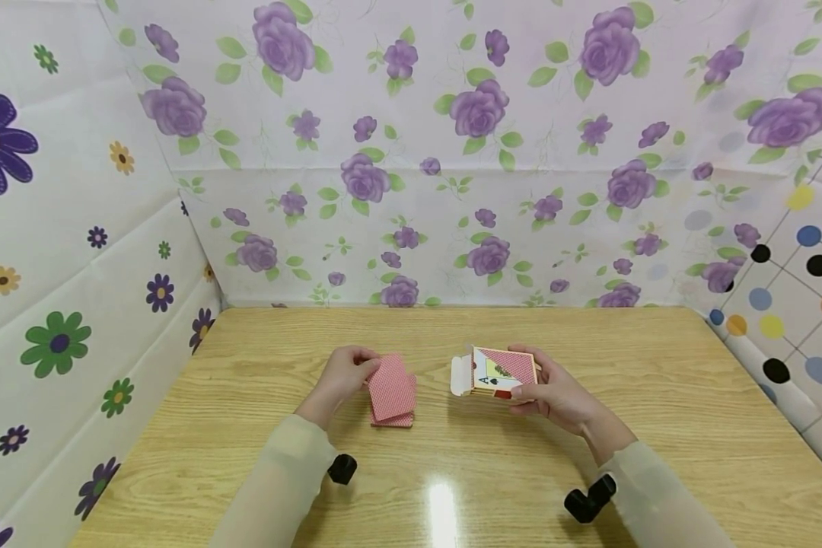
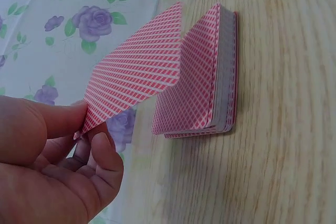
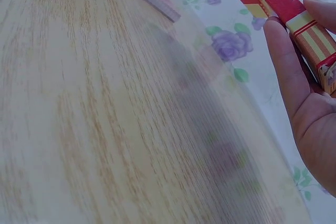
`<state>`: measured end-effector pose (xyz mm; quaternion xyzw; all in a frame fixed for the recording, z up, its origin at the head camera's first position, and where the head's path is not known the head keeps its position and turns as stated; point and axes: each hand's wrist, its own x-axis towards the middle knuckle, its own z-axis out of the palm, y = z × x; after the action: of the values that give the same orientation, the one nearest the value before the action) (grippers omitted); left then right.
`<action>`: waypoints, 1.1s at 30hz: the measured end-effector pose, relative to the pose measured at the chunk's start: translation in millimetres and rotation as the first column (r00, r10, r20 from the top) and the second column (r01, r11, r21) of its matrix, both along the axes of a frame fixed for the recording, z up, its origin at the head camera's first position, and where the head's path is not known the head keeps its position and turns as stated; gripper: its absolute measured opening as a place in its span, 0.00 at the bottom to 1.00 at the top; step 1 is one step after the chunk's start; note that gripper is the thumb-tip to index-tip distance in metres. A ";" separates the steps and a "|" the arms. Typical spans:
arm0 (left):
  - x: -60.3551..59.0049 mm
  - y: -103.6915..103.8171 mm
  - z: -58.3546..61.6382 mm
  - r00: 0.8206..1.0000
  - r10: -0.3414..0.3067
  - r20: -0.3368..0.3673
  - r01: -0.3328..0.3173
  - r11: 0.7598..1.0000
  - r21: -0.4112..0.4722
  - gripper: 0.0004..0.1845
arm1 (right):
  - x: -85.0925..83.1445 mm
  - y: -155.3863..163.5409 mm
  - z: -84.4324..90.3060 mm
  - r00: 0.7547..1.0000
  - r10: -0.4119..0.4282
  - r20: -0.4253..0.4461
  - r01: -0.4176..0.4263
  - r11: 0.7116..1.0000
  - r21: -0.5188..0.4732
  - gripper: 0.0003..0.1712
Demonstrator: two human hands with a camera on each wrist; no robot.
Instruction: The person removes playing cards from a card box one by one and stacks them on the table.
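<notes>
My left hand (image 1: 341, 374) pinches a red-and-white patterned playing card (image 2: 139, 64) by one corner between thumb and fingers. The card is tilted and raised over a deck of playing cards (image 2: 197, 85), which lies back side up on the table. The deck's edges are slightly uneven. To the right, my right hand (image 1: 560, 392) grips a playing card box (image 1: 510, 367), thumb on the near side and fingers at the far side. An ace is printed on the box's face. Its white end flap (image 1: 461, 376) stands open toward the deck. The inside of the box is hidden.
The wooden table (image 1: 281, 335) ends at a back wall covered in purple-flowered cloth (image 1: 425, 167). Patterned cloth also hangs on both sides. Small black devices sit at both wrists. A light reflection shows at the table's near middle.
</notes>
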<state>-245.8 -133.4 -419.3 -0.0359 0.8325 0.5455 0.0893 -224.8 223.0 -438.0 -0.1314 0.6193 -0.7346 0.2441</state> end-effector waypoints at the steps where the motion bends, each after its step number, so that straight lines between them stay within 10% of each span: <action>1: -0.3 0.1 0.5 1.000 -0.004 0.002 0.004 1.000 -0.013 0.10 | 0.0 0.1 -0.1 1.000 0.000 0.000 0.000 1.000 -0.001 0.49; 33: -9.6 12.6 -8.9 0.990 -0.128 -0.060 0.109 0.960 -0.256 0.06 | -1.2 1.5 -4.4 1.000 0.004 0.003 -0.004 1.000 -0.001 0.46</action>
<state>-255.4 -120.7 -428.2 0.0237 0.8986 0.4298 0.0847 -226.0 224.5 -442.4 -0.1319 0.6182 -0.7347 0.2465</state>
